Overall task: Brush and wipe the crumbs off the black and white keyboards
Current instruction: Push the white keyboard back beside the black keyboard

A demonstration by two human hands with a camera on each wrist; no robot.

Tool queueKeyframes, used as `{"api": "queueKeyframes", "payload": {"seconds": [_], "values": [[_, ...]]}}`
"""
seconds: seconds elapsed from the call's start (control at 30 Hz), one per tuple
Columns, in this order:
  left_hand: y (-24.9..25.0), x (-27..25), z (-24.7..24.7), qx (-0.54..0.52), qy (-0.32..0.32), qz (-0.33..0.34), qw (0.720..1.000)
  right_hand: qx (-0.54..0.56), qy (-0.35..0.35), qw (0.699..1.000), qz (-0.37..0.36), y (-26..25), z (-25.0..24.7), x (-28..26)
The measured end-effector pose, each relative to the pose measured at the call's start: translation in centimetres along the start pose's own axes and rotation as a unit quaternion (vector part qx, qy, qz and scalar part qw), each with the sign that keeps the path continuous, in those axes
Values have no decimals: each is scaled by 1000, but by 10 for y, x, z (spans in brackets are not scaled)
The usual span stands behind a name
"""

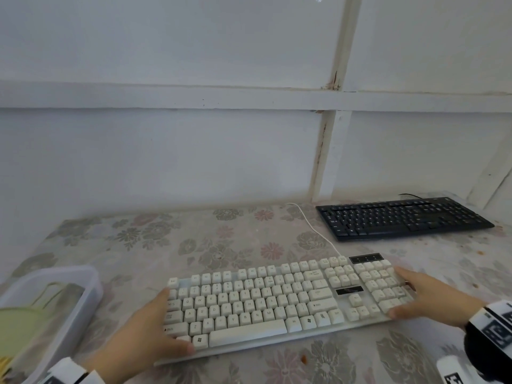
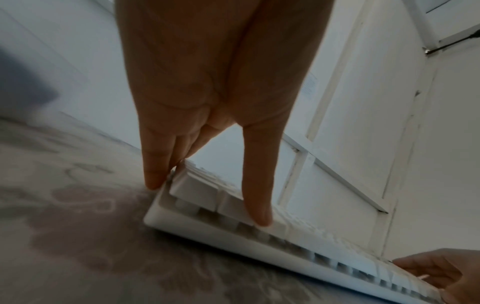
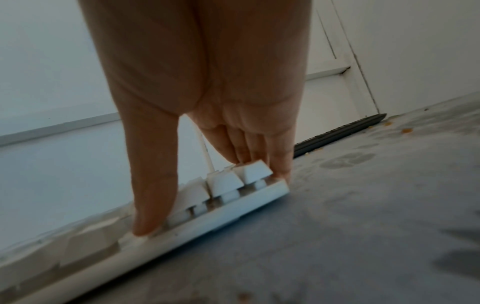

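The white keyboard [image 1: 277, 297] lies on the near part of the table, its white cable [image 1: 313, 228] running back. My left hand [image 1: 174, 320] is at its left end, straight fingers [image 2: 153, 176] along the side edge and thumb on the bottom row of keys. My right hand [image 1: 399, 292] mirrors this at the right end, fingers [image 3: 280, 164] against the side by the number pad and thumb on the front keys. Whether the keyboard is lifted off the cloth I cannot tell. The black keyboard [image 1: 401, 217] lies flat at the back right, also seen edge-on [image 3: 337, 133].
A floral tablecloth [image 1: 221, 245] covers the table, with orange crumbs [image 1: 304, 358] near the front and more crumbs [image 3: 406, 130] by the black keyboard. A translucent plastic tub [image 1: 91, 286] holding a green cloth [image 1: 16, 328] stands at the left. A white panelled wall [image 1: 194, 148] closes the back.
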State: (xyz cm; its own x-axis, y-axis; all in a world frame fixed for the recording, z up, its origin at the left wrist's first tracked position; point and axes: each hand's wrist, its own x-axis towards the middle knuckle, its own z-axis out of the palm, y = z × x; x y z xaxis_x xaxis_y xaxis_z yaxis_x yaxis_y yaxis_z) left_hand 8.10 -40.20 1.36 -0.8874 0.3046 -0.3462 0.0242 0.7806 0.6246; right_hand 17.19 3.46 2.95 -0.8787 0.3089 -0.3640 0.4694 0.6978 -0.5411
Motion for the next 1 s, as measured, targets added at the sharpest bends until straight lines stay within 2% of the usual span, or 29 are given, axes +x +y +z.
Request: {"api": "queueKeyframes", "payload": {"seconds": [0.4,0.73,1.0], "values": [[-11,14,-31,-76,59,-57,994,-35,-12,998,-55,-49,27,37],[-17,32,-47,-58,96,-101,989,-58,1,996,-69,-74,36,54],[-23,62,-54,-19,138,-100,985,-95,32,993,-57,-96,37,70]]}}
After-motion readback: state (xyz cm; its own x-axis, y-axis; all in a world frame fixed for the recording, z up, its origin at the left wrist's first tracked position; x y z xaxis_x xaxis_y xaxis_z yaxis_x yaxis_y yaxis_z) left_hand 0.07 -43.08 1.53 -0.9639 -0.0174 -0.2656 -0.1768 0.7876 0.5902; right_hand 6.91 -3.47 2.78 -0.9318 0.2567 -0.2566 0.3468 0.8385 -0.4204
